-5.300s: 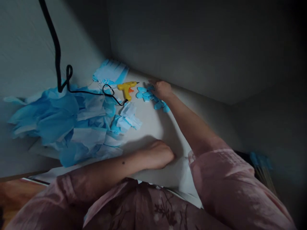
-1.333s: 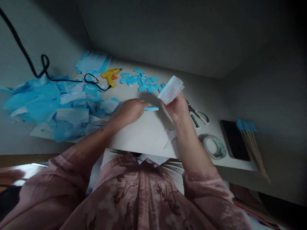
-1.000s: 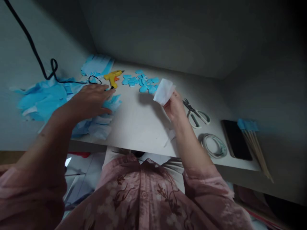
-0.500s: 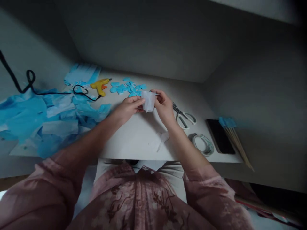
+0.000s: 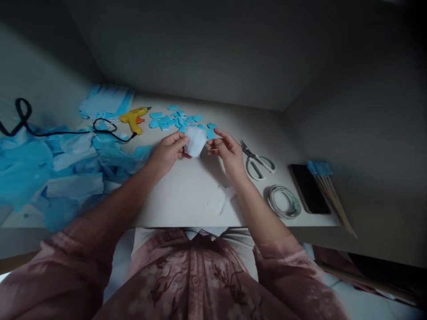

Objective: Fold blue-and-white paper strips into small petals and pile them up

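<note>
A small piece of white fabric [image 5: 195, 142] is pinched at its left edge by my left hand [image 5: 171, 152]. Just to the right of it, my right hand [image 5: 229, 153] is apart from the fabric, its fingers bent and spread with nothing visible between them. Small cut blue pieces [image 5: 178, 119] lie scattered on the white table behind the hands. White-handled scissors [image 5: 256, 161] rest partly spread to the right of my right hand.
A yellow glue gun [image 5: 133, 118] with a black cord lies left of the blue pieces. Blue and white fabric scraps [image 5: 73, 186] heap at the left. Tape rolls [image 5: 284, 202], a dark phone [image 5: 308, 189] and blue-tipped sticks [image 5: 328, 186] are at the right.
My right hand has let go of the white fabric and moved off to its right. The left hand has shifted slightly left with the fabric, whose face is now turned differently.
</note>
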{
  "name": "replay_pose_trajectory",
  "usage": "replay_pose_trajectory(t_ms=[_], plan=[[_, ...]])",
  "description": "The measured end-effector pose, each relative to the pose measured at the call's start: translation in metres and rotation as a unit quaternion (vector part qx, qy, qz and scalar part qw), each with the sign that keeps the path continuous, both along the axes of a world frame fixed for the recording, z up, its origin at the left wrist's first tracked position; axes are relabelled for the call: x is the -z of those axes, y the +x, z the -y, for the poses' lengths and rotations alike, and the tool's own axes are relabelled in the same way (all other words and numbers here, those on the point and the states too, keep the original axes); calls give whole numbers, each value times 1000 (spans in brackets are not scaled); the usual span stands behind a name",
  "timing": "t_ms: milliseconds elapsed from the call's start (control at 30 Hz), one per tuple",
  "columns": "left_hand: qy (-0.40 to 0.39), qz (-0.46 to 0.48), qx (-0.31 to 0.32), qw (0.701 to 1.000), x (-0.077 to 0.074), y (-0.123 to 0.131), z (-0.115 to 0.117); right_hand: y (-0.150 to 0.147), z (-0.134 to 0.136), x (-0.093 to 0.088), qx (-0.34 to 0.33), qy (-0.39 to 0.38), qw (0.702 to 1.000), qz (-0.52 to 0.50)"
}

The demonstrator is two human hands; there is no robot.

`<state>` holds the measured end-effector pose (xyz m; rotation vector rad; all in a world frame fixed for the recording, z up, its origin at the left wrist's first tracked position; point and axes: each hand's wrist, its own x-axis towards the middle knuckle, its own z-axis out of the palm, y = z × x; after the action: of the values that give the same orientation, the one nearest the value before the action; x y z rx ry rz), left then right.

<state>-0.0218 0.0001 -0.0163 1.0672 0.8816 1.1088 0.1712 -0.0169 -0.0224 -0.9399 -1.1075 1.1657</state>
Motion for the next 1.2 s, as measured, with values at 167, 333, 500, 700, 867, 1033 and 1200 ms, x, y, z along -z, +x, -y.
replay_pose_trajectory(t_ms=[167,333,500,700,867,1033,1200], plan=[[15,4,22,1000,0,4,3,-3,1,1,-30,-24,999,-19],[30,-17,0,999,1,4,4,-6,4,-3,-37,-27,999,-18],[39,-23,2,999,1,5,7,-9,5,-2,-27,-30,999,6],[77,-89,-48,992,-1,6,9,-8,2,2,15,5,999,43],[94,-138,-76,983,-2,4,9,-8,3,1,44,39,996,73],[58,-105,-46,992,1,6,8,-9,12,-4,68,92,986,119],[30,40,-25,998,5,10,6,-8,27,-12,-59,195,950,238]])
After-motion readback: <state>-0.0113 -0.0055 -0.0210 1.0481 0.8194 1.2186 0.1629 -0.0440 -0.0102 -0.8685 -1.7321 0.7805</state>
